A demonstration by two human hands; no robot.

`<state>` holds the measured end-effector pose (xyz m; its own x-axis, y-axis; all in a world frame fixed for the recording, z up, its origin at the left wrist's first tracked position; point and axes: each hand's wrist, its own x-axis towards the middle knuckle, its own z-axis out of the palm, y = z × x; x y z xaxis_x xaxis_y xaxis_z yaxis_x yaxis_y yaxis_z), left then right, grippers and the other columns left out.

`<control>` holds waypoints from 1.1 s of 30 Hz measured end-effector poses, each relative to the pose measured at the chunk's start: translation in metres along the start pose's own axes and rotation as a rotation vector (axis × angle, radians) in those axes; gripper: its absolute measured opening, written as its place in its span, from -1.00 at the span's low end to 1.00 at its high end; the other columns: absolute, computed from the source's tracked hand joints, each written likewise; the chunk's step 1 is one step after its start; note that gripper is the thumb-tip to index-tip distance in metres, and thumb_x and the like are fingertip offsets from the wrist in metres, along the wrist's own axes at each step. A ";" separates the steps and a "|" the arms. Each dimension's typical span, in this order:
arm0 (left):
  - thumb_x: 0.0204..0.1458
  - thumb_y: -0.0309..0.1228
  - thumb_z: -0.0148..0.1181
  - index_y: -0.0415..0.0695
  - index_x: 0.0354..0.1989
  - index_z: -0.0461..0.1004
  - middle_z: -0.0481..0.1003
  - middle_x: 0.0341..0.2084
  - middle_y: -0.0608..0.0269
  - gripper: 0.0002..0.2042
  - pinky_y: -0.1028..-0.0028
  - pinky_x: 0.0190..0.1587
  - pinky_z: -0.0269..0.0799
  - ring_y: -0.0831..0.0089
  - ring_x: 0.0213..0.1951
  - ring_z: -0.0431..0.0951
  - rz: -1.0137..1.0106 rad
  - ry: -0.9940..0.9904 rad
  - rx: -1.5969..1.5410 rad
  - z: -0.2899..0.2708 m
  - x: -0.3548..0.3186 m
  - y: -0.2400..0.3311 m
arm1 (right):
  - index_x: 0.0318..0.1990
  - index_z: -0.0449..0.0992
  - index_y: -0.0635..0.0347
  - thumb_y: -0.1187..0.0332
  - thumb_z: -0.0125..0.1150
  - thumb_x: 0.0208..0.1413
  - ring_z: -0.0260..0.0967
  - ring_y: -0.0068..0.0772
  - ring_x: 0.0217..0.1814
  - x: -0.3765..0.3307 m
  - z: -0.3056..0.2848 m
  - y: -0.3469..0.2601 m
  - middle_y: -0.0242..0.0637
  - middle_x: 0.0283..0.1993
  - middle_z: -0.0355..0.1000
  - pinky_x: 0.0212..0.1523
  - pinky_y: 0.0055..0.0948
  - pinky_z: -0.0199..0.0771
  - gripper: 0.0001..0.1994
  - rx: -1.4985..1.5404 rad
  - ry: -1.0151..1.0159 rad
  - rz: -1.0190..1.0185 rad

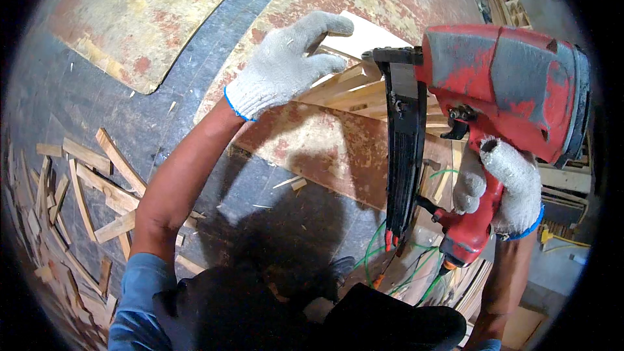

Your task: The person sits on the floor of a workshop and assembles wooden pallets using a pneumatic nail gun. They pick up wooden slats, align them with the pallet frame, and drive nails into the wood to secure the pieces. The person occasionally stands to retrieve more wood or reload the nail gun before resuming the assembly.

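My right hand (517,175), in a white knit glove with a blue cuff, is wrapped round the handle of a worn red and grey nail gun (494,84). The gun's long black magazine (404,149) points down toward me, and its nose is beside a white panel (377,36). Pale wooden strips (348,91) lie just below that panel, partly hidden by the gun. My left hand (279,65), gloved the same way, is over the near left corner of the panel. Its forefinger and thumb are spread apart; whether they touch the panel I cannot tell.
A worn, paint-flecked board (312,149) lies under the wooden strips, and another board (143,19) is at the upper left. Loose wood offcuts (97,188) are heaped on the dark floor at left. A green air hose (374,250) trails below the gun. Timber stacks (510,10) line the far right.
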<state>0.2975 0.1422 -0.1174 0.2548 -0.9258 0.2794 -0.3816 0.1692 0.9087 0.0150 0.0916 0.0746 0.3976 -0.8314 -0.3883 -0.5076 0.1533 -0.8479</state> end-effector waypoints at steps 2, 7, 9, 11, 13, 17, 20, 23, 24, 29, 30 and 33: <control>0.03 -0.41 0.39 -0.11 0.37 0.27 0.33 0.32 0.14 -0.31 0.32 0.33 0.33 0.31 0.33 0.35 0.029 0.086 -0.246 0.009 -0.002 -0.009 | -0.02 0.44 0.27 0.26 0.26 0.14 0.35 -0.29 -0.70 -0.003 0.001 -0.004 -0.21 -0.58 0.40 -0.69 -0.31 0.39 -0.66 -0.016 0.003 0.002; 0.03 -0.31 0.43 -0.11 0.52 0.01 0.10 0.48 0.09 -0.10 0.27 0.45 0.12 0.24 0.48 0.10 0.053 -0.006 -0.223 0.007 0.000 -0.017 | -0.02 0.44 0.29 0.29 0.26 0.15 0.35 -0.28 -0.71 -0.009 0.003 -0.006 -0.21 -0.59 0.40 -0.70 -0.29 0.39 -0.68 -0.004 0.015 0.003; 0.03 -0.27 0.44 -0.11 0.52 0.03 0.10 0.48 0.08 -0.10 0.26 0.48 0.05 0.24 0.50 0.05 0.190 -0.034 -0.019 0.011 0.012 -0.018 | -0.03 0.44 0.28 0.29 0.26 0.15 0.34 -0.28 -0.72 -0.009 -0.010 0.003 -0.20 -0.58 0.40 -0.70 -0.28 0.39 -0.68 -0.073 0.042 -0.025; 0.04 -0.25 0.44 -0.12 0.51 0.04 0.10 0.48 0.08 -0.11 0.27 0.48 0.05 0.25 0.51 0.01 0.181 -0.091 -0.180 0.006 0.019 -0.024 | -0.05 0.44 0.28 0.28 0.27 0.15 0.34 -0.27 -0.72 -0.006 -0.005 0.002 -0.20 -0.58 0.39 -0.69 -0.27 0.40 -0.68 -0.076 0.023 -0.038; 0.04 -0.24 0.43 -0.12 0.51 0.05 0.10 0.48 0.08 -0.11 0.27 0.47 0.05 0.27 0.51 0.00 0.189 -0.134 -0.235 0.002 0.024 -0.026 | -0.06 0.43 0.28 0.27 0.27 0.15 0.33 -0.26 -0.72 -0.006 0.002 -0.004 -0.21 -0.59 0.38 -0.69 -0.26 0.40 -0.69 -0.030 -0.002 -0.023; 0.05 -0.27 0.42 -0.11 0.49 0.10 0.15 0.45 0.09 -0.16 0.28 0.45 0.11 0.29 0.47 0.10 0.230 -0.189 -0.159 -0.007 0.030 -0.024 | -0.08 0.43 0.27 0.23 0.26 0.17 0.31 -0.26 -0.72 -0.006 0.000 -0.003 -0.21 -0.60 0.36 -0.68 -0.25 0.40 -0.69 0.015 -0.018 -0.020; 0.06 -0.32 0.41 -0.14 0.44 0.18 0.25 0.38 0.10 -0.23 0.30 0.42 0.17 0.31 0.40 0.22 0.189 -0.193 -0.055 -0.008 0.031 -0.014 | -0.09 0.43 0.27 0.20 0.24 0.18 0.30 -0.26 -0.72 -0.007 0.000 0.000 -0.21 -0.60 0.35 -0.67 -0.25 0.39 -0.68 0.064 0.024 -0.038; 0.05 -0.39 0.40 -0.17 0.38 0.26 0.34 0.30 0.11 -0.31 0.32 0.38 0.24 0.32 0.33 0.32 0.124 -0.155 -0.028 -0.004 0.029 -0.005 | -0.10 0.44 0.28 0.19 0.23 0.18 0.30 -0.25 -0.72 -0.005 -0.016 0.012 -0.21 -0.60 0.35 -0.67 -0.25 0.38 -0.67 0.045 0.092 -0.011; 0.05 -0.40 0.39 -0.18 0.36 0.29 0.37 0.28 0.11 -0.34 0.33 0.36 0.27 0.32 0.31 0.35 0.104 -0.138 -0.038 -0.003 0.028 -0.004 | -0.10 0.44 0.28 0.18 0.23 0.18 0.30 -0.25 -0.72 -0.005 -0.017 0.013 -0.21 -0.60 0.35 -0.67 -0.25 0.37 -0.67 0.070 0.092 0.014; 0.04 -0.42 0.39 -0.19 0.33 0.32 0.42 0.24 0.08 -0.37 0.32 0.33 0.31 0.30 0.26 0.41 0.117 -0.113 0.030 -0.003 0.020 0.003 | -0.14 0.53 0.32 0.25 0.28 0.15 0.37 -0.23 -0.61 -0.014 -0.010 -0.002 -0.16 -0.51 0.45 -0.58 -0.24 0.40 -0.71 0.274 -0.078 0.093; 0.05 -0.42 0.39 -0.19 0.33 0.32 0.42 0.23 0.07 -0.37 0.32 0.32 0.31 0.30 0.25 0.42 0.113 -0.117 0.039 -0.003 0.020 0.004 | -0.17 0.57 0.34 0.29 0.30 0.14 0.40 -0.21 -0.57 -0.014 -0.011 -0.003 -0.13 -0.46 0.49 -0.53 -0.23 0.42 -0.74 0.286 -0.142 0.090; 0.06 -0.41 0.38 -0.17 0.33 0.33 0.44 0.22 0.06 -0.38 0.31 0.30 0.33 0.29 0.24 0.43 0.088 -0.108 0.034 -0.003 0.018 0.004 | -0.08 0.45 0.29 0.19 0.26 0.14 0.32 -0.25 -0.70 -0.014 -0.006 0.007 -0.18 -0.58 0.39 -0.68 -0.26 0.38 -0.65 0.133 0.025 0.043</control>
<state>0.3037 0.1277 -0.1082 0.1222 -0.9393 0.3205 -0.4282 0.2414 0.8708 0.0014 0.1009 0.0764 0.3582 -0.8352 -0.4174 -0.4170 0.2568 -0.8719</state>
